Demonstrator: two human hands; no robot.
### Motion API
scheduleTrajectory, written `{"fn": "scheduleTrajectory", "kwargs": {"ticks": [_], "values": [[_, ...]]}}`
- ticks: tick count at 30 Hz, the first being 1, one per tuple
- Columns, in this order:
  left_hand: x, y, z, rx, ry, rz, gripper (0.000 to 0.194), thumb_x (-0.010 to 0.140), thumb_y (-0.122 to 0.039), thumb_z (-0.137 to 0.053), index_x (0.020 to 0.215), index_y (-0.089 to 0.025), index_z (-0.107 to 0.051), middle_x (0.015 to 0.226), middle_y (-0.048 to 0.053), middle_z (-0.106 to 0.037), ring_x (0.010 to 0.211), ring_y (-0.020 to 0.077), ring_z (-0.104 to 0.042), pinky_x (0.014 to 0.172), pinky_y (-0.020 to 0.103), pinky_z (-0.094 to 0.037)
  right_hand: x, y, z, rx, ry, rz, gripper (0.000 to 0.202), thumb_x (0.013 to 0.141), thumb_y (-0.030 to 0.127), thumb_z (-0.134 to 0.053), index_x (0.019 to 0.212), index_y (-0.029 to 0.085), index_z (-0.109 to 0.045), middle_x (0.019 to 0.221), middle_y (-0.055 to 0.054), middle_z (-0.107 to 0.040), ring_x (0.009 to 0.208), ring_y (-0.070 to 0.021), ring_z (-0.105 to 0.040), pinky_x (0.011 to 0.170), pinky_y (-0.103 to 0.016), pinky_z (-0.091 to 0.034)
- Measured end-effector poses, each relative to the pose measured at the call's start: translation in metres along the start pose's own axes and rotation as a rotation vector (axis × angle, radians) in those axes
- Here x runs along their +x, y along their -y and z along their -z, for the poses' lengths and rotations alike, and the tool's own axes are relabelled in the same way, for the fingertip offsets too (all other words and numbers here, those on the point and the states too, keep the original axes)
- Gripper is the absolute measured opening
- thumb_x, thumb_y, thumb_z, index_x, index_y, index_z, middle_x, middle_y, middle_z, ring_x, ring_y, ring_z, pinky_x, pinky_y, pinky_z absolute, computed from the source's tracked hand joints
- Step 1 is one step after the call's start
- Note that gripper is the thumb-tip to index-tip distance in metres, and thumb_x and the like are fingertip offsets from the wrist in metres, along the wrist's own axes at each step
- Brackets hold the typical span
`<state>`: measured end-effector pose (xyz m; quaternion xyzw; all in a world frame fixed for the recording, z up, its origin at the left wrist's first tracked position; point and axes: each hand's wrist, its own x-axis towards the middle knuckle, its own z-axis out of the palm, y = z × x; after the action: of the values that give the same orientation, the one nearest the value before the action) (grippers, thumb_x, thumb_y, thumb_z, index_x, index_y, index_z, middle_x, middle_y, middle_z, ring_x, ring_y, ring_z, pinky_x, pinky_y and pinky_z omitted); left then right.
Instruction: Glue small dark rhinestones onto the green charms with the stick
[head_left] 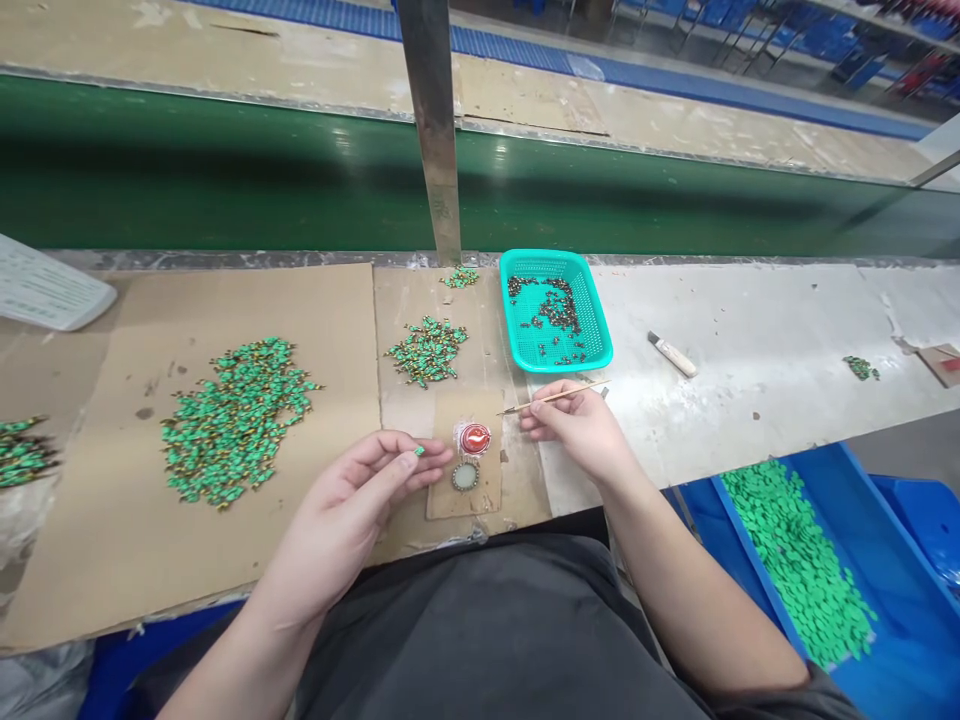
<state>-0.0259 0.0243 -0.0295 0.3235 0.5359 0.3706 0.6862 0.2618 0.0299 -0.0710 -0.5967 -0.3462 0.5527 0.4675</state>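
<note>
1. Down by my right forearm, lower than the bench (712, 420), there's a blue bin (892, 580) with loads of flat green pieces (787, 550) in it.
2. My left hand (349, 500) has thumb and index finger pinching one tiny green piece (418, 451), other fingers loosely stretched out. It's up off the bench, left of the red cup. I'd guess it weighs basically nothing and is fairly stiff, so easy to flick away or lose; hold it by the edges, lightly.
3. In front of that, a small cardboard pad (441, 500) carries a pale disc with a beaded rim (466, 476), and just beyond it a round red cup (475, 438) with white smeared around it.
4. My right hand (574, 425) has the fingers pinching a thin stick (555, 397), dark tip pointing left. Looks light and snappable, so a pencil-ish grip makes sense.
5. Further out: a big green-and-gold pile (236, 420) on the left, a smaller pile (427, 352) near the middle, then a teal basket (557, 365) of little dark bits (559, 305), and a pale-handled knife (673, 355) to its right.
</note>
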Motion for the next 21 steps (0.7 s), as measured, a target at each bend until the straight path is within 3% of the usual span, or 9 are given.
{"fn": "scheduleTrajectory", "kwargs": {"ticks": [3,5,11,15,21], "values": [[-0.008,-0.005,0.003,0.031,0.04,-0.017,0.048,0.074,-0.059,-0.117,0.084,-0.022,-0.089,0.088,0.008,-0.093,0.085,0.0247,-0.089,0.073,0.026,-0.07,-0.021,0.016,-0.004,0.036,0.018,0.054,0.041,0.088,0.054,-0.104,0.094,0.026,-0.076,0.093,-0.008,-0.091,0.089,-0.0269,-0.091,0.082,-0.043,-0.079],[-0.017,-0.01,0.003,0.038,0.116,-0.023,0.04,0.079,-0.054,-0.115,0.08,-0.022,-0.09,0.083,0.009,-0.091,0.078,0.0228,-0.086,0.07,0.025,-0.069,-0.041,0.031,-0.011,0.078,0.046,0.122,0.039,0.094,0.055,-0.104,0.092,0.028,-0.076,0.101,-0.007,-0.092,0.1,-0.0286,-0.093,0.091,-0.046,-0.08],[-0.038,-0.022,-0.008,-0.114,0.233,-0.005,0.034,0.084,-0.044,-0.112,0.073,-0.023,-0.087,0.108,0.012,-0.097,0.11,0.0325,-0.092,0.089,0.033,-0.077,-0.091,0.057,-0.037,0.221,0.277,0.306,0.027,0.113,0.045,-0.092,0.099,0.03,-0.074,0.117,-0.006,-0.097,0.116,-0.0315,-0.094,0.12,-0.061,-0.071],[-0.044,-0.026,-0.012,-0.179,0.283,-0.007,0.03,0.086,-0.04,-0.112,0.075,-0.024,-0.09,0.104,0.009,-0.097,0.114,0.0293,-0.09,0.089,0.025,-0.074,-0.097,0.056,-0.041,0.245,0.309,0.344,0.018,0.117,0.03,-0.087,0.105,0.028,-0.073,0.119,-0.006,-0.097,0.115,-0.028,-0.094,0.116,-0.053,-0.07],[-0.049,-0.027,-0.012,-0.176,0.298,-0.012,0.026,0.09,-0.039,-0.11,0.079,-0.024,-0.091,0.105,0.006,-0.096,0.106,0.0239,-0.088,0.091,0.023,-0.073,-0.099,0.055,-0.041,0.291,0.342,0.33,0.016,0.116,0.027,-0.089,0.106,0.027,-0.076,0.117,-0.004,-0.096,0.109,-0.0252,-0.094,0.098,-0.042,-0.073]]}}
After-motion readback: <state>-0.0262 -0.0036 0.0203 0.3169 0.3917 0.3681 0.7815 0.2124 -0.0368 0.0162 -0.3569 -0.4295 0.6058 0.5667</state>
